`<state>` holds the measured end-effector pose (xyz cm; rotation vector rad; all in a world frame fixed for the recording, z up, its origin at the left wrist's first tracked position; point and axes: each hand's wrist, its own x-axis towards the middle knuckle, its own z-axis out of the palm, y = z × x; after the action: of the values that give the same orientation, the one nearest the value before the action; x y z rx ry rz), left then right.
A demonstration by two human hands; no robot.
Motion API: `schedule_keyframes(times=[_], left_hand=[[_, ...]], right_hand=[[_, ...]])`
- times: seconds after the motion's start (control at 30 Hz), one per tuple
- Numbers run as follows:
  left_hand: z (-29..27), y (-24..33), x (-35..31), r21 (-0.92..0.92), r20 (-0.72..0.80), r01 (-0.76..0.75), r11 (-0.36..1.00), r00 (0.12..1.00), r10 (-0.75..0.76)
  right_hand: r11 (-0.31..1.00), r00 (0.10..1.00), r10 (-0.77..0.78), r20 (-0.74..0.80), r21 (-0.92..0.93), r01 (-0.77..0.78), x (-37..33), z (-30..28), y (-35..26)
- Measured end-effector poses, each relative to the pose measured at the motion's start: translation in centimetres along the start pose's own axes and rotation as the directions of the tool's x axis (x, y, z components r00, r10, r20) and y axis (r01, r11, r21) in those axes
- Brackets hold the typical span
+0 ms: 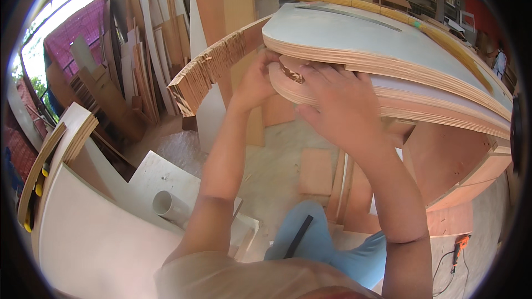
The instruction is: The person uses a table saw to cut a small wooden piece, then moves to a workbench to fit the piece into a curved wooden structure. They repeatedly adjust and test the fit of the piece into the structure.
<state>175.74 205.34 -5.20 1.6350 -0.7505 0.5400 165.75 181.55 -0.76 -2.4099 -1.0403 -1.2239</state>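
My left hand [257, 82] is wrapped round the rounded end of a lower plywood panel [288, 89], its fingertips partly hidden behind the edge. My right hand [344, 99] lies across the same panel with outstretched fingers, some reaching toward the gap under the upper board. That upper board [332, 27] has a pale blue-white face and a layered plywood edge. Between the two boards, a small rough brown strip [292, 73] shows by my right fingertips. Just beyond my left hand, a curved wooden piece [213, 58] with a ragged, ridged face juts out to the left.
Long yellowish strips [443, 39] rest on the upper board. A big curved pale panel [100, 232] stands at left, beside a white tube [169, 204]. Boards [149, 39] lean at the back. An orange corded power tool [460, 249] is on the floor at right, near a wooden box [449, 155].
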Motion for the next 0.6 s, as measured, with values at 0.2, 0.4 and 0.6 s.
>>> schedule_keyframes(times=[0.2, 0.4, 0.6], left_hand=[[0.5, -0.8, 0.2, -0.014, -0.071, -0.15, 0.989, 0.986, 0.148], [0.9, -0.8, 0.0, 0.031, -0.05, -0.126, 0.992, 0.991, 0.127], [1.4, -1.4, -0.1, 0.097, -0.092, -0.169, 0.981, 0.98, 0.178]], right_hand=[[0.999, 0.998, 0.021, 0.061, 0.023, -0.022, 0.4, -0.3, -0.4], [0.999, 0.997, 0.037, 0.067, 0.022, -0.039, 0.5, -0.6, -0.6], [1.0, 1.0, 0.002, 0.029, 0.012, -0.003, 0.2, -0.2, -0.3]])
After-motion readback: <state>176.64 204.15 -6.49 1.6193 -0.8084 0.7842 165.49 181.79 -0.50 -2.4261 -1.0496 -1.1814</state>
